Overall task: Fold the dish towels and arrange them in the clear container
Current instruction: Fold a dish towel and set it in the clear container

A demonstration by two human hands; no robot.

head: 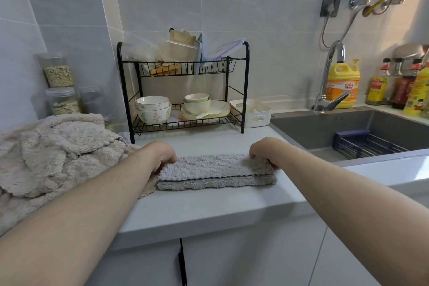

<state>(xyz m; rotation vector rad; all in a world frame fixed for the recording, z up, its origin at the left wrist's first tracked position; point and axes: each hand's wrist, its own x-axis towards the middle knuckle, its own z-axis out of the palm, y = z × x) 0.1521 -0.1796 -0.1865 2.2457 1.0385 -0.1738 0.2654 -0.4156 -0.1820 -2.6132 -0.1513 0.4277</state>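
the grey dish towel (213, 167) lies in 2 layers on the countertop (209, 204), just beside the pile of unfolded beige towels (58, 153), and the left hand (166, 155) and the right hand (261, 152) each pinch an end of its upper layer. that layer stops short of the lower layer along the near edge, so the next fold may come out crooked, and the left forearm crossing the pile's edge could drag a beige towel along.
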